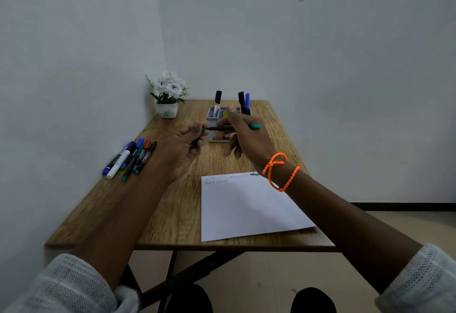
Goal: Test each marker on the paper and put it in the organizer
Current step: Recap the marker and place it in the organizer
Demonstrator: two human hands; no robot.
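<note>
Head | organizer: three markers upright | right hand holds green marker

A single head-worn camera looks forward and down over both forearms, close above the left hand and right hand, with the table beneath and walls beyond them.

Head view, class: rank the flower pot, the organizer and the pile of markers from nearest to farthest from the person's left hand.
1. organizer, just right of the left hand, at the fingertips.
2. pile of markers, lying on the table to the hand's left.
3. flower pot, in the far left corner by the wall.
</note>
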